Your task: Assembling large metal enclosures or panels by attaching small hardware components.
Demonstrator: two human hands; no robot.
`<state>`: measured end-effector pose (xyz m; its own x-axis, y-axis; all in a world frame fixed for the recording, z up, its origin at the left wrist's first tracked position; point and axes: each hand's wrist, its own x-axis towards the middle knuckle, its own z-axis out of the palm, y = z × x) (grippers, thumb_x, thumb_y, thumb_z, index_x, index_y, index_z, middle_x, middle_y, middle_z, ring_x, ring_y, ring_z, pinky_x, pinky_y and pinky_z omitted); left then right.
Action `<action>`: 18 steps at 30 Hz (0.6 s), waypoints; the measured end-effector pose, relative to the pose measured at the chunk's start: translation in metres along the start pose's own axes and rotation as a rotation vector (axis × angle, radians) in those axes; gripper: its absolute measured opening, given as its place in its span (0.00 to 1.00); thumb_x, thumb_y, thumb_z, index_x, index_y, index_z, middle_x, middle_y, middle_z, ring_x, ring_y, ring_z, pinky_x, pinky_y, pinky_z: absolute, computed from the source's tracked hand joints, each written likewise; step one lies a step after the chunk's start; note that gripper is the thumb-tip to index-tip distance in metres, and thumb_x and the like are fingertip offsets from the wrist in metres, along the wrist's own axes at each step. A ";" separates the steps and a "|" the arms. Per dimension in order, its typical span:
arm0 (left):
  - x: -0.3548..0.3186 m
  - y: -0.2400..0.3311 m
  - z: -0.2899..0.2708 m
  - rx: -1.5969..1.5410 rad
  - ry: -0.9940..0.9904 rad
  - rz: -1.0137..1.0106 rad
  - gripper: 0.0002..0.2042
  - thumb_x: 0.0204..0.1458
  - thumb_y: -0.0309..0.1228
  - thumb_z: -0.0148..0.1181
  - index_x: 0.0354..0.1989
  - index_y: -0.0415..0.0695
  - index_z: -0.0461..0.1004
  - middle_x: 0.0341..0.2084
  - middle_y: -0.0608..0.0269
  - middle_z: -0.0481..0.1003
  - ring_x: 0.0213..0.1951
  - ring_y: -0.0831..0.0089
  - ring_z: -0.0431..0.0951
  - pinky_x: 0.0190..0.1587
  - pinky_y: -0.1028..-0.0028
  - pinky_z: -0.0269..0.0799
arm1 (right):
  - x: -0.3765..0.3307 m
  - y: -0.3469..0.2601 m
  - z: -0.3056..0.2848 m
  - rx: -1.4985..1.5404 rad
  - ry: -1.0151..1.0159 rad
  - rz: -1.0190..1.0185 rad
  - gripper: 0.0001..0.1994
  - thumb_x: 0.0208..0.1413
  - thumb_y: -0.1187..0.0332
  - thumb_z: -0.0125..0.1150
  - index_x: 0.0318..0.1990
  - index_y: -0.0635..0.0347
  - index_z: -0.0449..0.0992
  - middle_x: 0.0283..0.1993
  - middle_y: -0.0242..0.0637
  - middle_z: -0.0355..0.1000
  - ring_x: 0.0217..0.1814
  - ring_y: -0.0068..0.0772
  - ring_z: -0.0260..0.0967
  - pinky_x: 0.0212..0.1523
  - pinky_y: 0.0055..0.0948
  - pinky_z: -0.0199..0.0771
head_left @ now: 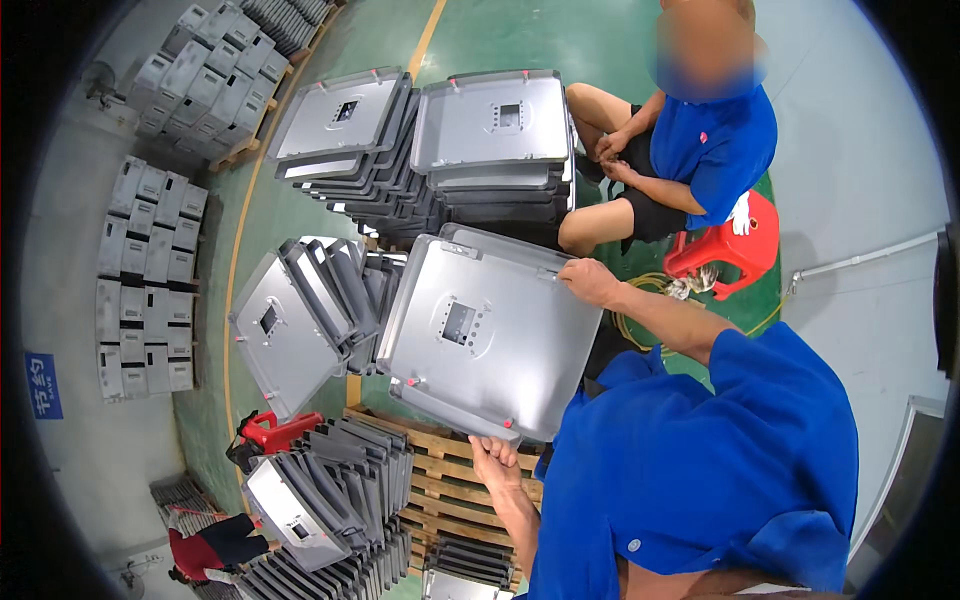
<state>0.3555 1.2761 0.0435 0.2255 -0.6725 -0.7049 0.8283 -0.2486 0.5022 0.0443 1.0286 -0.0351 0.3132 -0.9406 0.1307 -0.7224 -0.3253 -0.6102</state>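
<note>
A large silver sheet-metal panel (500,375) lies tilted in front of me, with a small square cutout, a few holes beside it and red tabs near its lower edge. My right hand (592,283) is closed on the panel's upper right corner. At the lower edge, my left hand (496,462) has its fingers curled up against the rim, partly hidden by it. Another panel's edge shows behind the top of this one. What supports the panel underneath is hidden. Leaning panels (285,330) stand close to its left side.
Two stacks of similar panels (490,120) rise beyond. A seated co-worker (710,150) is at the upper right, near a red stool (735,245) and a yellow hose (640,315). Wooden pallet slats (450,470) and more racked panels (330,490) lie at the lower left.
</note>
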 end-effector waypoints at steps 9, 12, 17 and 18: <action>0.003 0.003 -0.002 0.189 0.132 0.067 0.17 0.62 0.46 0.51 0.34 0.42 0.68 0.14 0.75 0.52 0.15 0.83 0.49 0.15 0.80 0.43 | -0.003 0.005 0.010 -0.102 -0.071 -0.028 0.10 0.51 0.74 0.51 0.36 0.59 0.80 0.36 0.45 0.74 0.37 0.50 0.75 0.38 0.44 0.77; 0.004 0.003 -0.001 0.192 0.172 0.069 0.18 0.62 0.47 0.52 0.33 0.41 0.68 0.14 0.75 0.51 0.15 0.83 0.49 0.15 0.80 0.42 | -0.005 0.005 0.010 -0.127 -0.068 -0.036 0.09 0.52 0.72 0.54 0.37 0.60 0.80 0.37 0.42 0.75 0.38 0.48 0.75 0.39 0.41 0.77; 0.011 -0.001 -0.011 0.217 0.142 0.048 0.18 0.61 0.47 0.53 0.32 0.43 0.68 0.14 0.75 0.52 0.14 0.83 0.48 0.15 0.80 0.41 | -0.004 0.009 0.011 -0.209 -0.120 -0.125 0.07 0.50 0.73 0.52 0.34 0.61 0.77 0.34 0.44 0.73 0.36 0.48 0.76 0.36 0.42 0.78; 0.012 -0.003 -0.011 0.237 0.151 0.047 0.17 0.61 0.47 0.53 0.32 0.44 0.67 0.14 0.75 0.52 0.14 0.83 0.48 0.15 0.80 0.41 | -0.004 0.009 0.010 -0.248 -0.144 -0.134 0.06 0.50 0.73 0.51 0.32 0.62 0.76 0.33 0.45 0.72 0.35 0.48 0.76 0.36 0.43 0.78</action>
<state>0.3613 1.2759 0.0280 0.3494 -0.5801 -0.7358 0.6759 -0.3879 0.6267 0.0434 1.0304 -0.0489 0.4873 -0.8700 0.0747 -0.7912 -0.4761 -0.3839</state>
